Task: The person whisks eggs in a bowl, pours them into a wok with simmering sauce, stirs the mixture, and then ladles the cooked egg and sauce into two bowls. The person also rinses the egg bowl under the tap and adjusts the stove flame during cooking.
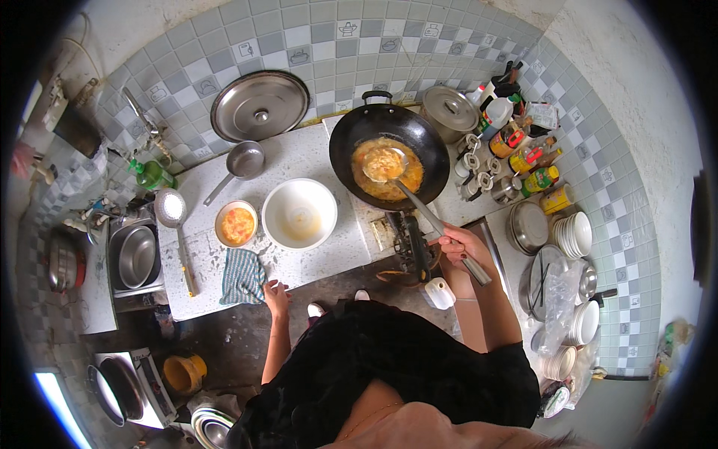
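Observation:
My right hand [463, 247] grips the long metal handle of a ladle [418, 205]. The ladle's bowl is full of an orange-yellow soupy food with pale pieces and sits over the black wok [348, 134]. More of the same soup [412, 185] lies in the wok's bottom. My left hand [277, 294] is at the counter's front edge, against the corner of a striped cloth [242, 278]; whether its fingers hold the cloth is unclear. Behind the cloth stand a small bowl [236, 223] of similar soup and a large white bowl [300, 196] with a little liquid residue.
A skimmer [179, 241] and small saucepan [247, 160] lie on the left of the counter, near the sink [160, 280]. A large lid [261, 106] leans on the tiles. Right of the wok stand a lidded pot [450, 109], bottles [507, 140] and stacked plates [572, 234].

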{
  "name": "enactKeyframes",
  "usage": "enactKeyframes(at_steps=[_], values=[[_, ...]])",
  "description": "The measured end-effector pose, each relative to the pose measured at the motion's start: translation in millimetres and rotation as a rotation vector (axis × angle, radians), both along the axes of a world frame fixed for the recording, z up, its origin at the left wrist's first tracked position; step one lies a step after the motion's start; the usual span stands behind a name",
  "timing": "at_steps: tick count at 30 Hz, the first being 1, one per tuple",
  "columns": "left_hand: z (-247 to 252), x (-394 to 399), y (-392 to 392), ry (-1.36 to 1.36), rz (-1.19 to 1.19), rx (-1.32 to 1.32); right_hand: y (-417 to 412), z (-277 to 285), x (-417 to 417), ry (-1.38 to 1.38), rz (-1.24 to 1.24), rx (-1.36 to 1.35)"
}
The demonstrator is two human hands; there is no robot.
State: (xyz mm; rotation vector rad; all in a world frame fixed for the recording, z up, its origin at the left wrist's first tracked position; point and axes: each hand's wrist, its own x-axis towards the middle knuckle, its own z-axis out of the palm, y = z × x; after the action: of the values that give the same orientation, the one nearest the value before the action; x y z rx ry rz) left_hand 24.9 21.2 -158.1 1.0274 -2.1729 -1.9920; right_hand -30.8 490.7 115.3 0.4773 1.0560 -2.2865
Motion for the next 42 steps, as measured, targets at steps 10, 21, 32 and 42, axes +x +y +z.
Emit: enactKeyframes(at_steps=[10, 21, 32, 42], values=[[-1, -1, 1, -0.031, -0.046, -0.010, 6, -1, 0, 0.097, -0.088, 0.125], [-12, 9, 2, -0.030, -0.042, 0.011, 23, 19, 6, 0.193, 0.088, 0.610], [-8, 14, 12, -0.033, -0.038, 0.025, 36, 26, -1, 0.057, 0.163, 0.391], [-16, 26, 3, -0.017, -0.007, 0.026, 25, 15, 0, 0.058, 0.021, 0.242]])
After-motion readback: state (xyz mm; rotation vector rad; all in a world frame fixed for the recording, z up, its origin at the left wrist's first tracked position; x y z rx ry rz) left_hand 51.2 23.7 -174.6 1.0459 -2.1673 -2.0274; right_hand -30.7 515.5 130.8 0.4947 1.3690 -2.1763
